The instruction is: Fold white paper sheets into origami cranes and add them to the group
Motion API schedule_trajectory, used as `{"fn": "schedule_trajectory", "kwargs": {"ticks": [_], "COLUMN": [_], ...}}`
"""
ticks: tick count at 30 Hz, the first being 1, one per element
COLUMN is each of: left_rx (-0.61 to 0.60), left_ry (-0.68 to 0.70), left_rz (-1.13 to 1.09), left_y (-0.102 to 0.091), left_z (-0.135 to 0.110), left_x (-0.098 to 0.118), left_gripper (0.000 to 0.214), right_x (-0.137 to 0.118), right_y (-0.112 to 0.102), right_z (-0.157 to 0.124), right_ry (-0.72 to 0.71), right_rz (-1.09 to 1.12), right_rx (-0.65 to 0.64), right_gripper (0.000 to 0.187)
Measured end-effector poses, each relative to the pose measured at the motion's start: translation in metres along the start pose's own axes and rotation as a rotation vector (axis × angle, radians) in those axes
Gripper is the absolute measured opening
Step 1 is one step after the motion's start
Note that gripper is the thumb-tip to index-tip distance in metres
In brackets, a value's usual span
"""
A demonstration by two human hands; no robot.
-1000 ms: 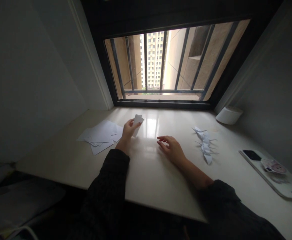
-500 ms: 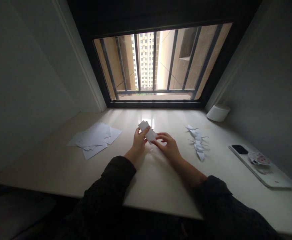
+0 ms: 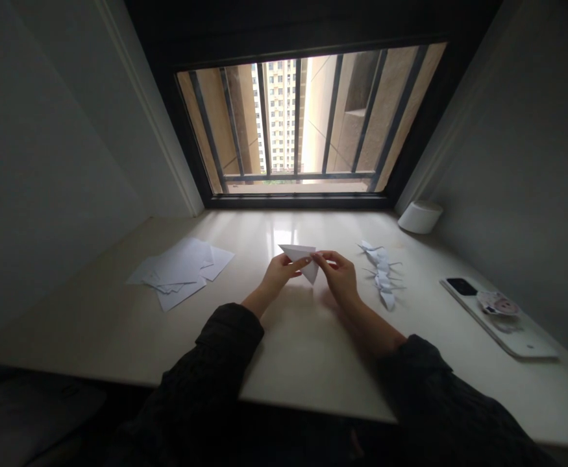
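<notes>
"How are the left hand [image 3: 274, 276] and right hand [image 3: 341, 272] set?"
"Nearly closed; the folded paper [image 3: 302, 251] is pinched by both, at two o'clock from the left, ten from the right, neither being nearer."
"Its long axis?"
"Ten to four; tips are pointed at ten and six."

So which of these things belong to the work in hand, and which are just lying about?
Seemingly part of the work:
folded paper, held by the left hand and right hand
loose sheets
folded paper figures

Probably just lying about:
phone
white object near the window
</notes>
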State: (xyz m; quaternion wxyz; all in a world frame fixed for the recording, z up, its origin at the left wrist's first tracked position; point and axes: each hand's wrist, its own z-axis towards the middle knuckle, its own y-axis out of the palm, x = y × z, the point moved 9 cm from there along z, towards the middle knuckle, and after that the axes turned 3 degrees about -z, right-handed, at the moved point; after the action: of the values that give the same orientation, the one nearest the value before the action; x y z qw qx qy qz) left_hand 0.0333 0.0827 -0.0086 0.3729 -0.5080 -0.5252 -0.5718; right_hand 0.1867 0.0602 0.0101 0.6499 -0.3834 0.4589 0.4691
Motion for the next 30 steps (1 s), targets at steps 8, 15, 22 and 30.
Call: {"fn": "schedule_trajectory", "kwargs": {"ticks": [8, 15, 22, 30], "left_rx": [0.07, 0.107, 0.128, 0.209], "left_ry": [-0.04, -0.051, -0.068, 0.009], "left_rz": [-0.192, -0.369, -0.42, -0.218], "left_y": [0.002, -0.003, 0.0, -0.02], "left_z": [-0.006, -0.003, -0.007, -0.003], "left_x": [-0.005, -0.009, -0.013, 0.002], "left_gripper": [0.038, 0.032, 0.034, 0.039], "right_x": [-0.003, 0.001, 0.01, 0.002], "right_y": [0.001, 0.008, 0.017, 0.005], "right_z": [-0.002, -0.003, -0.005, 0.0], "right_ry": [0.018, 0.016, 0.056, -0.041], "right_rz": [0.052, 0.054, 0.106, -0.036], "right_rx": [0.006, -0.056, -0.127, -0.07], "right_gripper": [0.041, 0.042, 0.042, 0.033]}}
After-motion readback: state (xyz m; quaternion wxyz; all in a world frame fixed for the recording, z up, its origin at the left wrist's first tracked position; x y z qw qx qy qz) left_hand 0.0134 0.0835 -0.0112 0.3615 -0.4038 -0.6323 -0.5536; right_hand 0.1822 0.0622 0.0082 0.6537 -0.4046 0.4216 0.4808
